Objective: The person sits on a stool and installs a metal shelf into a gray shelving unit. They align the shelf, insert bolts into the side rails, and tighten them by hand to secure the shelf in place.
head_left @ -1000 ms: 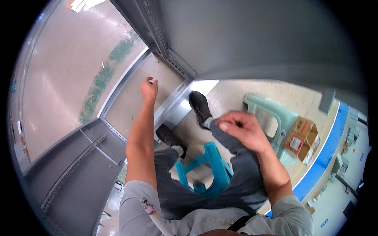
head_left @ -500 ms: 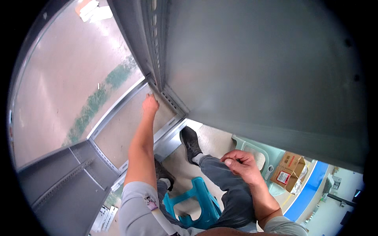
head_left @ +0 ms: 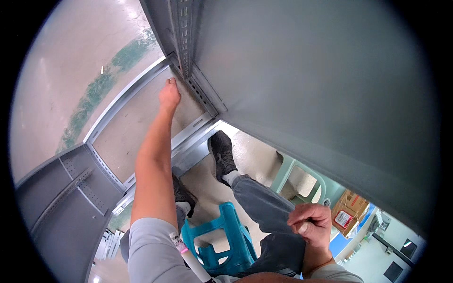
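Work in hand: the person sits on a teal plastic stool [head_left: 226, 238] and reaches into the corner of a grey metal cabinet frame [head_left: 321, 85].
Left hand: the left hand [head_left: 169, 95] is stretched far forward, fingertips pinched together at the slotted upright rail [head_left: 185, 37]; whether a small fastener sits in that grip cannot be told.
Right hand: the right hand [head_left: 311, 224] rests near the knee, fingers curled into a loose fist; nothing can be made out inside it.
Progress: judging by the frame, the large grey panel and the lower cross rail [head_left: 196, 141] already stand joined; the corner at the rail seems to be the spot being worked, and how much fastening remains cannot be told.
Containers: a brown cardboard box [head_left: 348, 213] with a red-and-white label sits on the floor beyond a pale green stool [head_left: 302, 181]; its flaps look closed, contents hidden.
Other parts: loose grey metal panels [head_left: 56, 212] lie to the left on the concrete floor [head_left: 56, 85].
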Action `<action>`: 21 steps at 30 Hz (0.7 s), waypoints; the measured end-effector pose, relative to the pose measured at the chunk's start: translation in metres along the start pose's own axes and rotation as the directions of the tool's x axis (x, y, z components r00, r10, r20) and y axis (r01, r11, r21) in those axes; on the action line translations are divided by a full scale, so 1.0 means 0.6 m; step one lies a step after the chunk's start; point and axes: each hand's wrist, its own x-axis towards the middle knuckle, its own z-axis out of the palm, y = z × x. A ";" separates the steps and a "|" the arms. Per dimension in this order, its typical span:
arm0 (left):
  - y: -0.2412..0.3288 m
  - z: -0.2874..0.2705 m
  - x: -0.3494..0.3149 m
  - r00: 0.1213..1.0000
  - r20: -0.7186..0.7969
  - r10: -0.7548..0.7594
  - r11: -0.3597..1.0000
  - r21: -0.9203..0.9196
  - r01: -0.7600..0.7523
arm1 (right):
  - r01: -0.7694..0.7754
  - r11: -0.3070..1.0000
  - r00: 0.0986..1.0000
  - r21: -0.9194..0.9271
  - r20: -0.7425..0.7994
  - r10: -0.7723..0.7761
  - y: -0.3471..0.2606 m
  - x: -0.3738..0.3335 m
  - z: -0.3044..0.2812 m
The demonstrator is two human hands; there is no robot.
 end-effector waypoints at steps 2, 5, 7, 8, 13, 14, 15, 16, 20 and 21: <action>-0.007 0.008 0.015 0.998 -0.049 0.029 0.999 0.046 -0.027 | 0.083 0.996 0.992 -0.028 -0.088 -0.085 0.002 0.017 0.010; -0.006 0.017 0.023 0.998 0.002 0.065 0.994 0.084 -0.065 | 0.056 0.992 0.995 -0.117 -0.072 -0.065 0.016 0.011 -0.013; -0.013 0.028 0.023 0.992 0.073 0.106 0.983 0.143 -0.115 | 0.063 0.993 0.993 -0.099 -0.098 -0.073 0.017 0.011 -0.008; -0.017 0.040 0.022 0.986 0.098 0.133 0.970 0.191 -0.150 | 0.037 0.996 0.994 -0.080 -0.103 -0.045 0.013 0.009 -0.001; -0.031 0.060 0.004 1.000 -0.011 0.004 1.000 0.020 -0.004 | 0.013 0.991 0.998 -0.135 -0.052 -0.021 0.015 0.017 -0.009; -0.032 0.061 0.000 1.000 0.005 -0.008 1.000 0.007 0.008 | 0.014 0.988 0.999 -0.154 -0.038 -0.020 0.014 0.017 -0.009; -0.033 0.061 -0.005 1.000 0.021 -0.020 1.000 -0.006 0.020 | 0.017 0.991 0.999 -0.135 -0.048 -0.024 0.013 0.018 -0.004; -0.050 0.064 -0.014 0.996 0.050 -0.069 0.997 -0.025 0.070 | 0.022 0.994 0.998 -0.105 -0.048 -0.028 0.015 0.020 0.001; -0.068 0.058 -0.096 0.985 0.003 -0.171 0.965 -0.201 0.168 | 0.074 0.985 0.988 -0.157 0.143 -0.052 0.001 0.027 0.008; -0.058 0.041 -0.112 0.982 -0.070 -0.173 0.952 -0.268 0.148 | 0.045 0.980 0.988 -0.193 0.151 -0.015 -0.001 0.026 0.010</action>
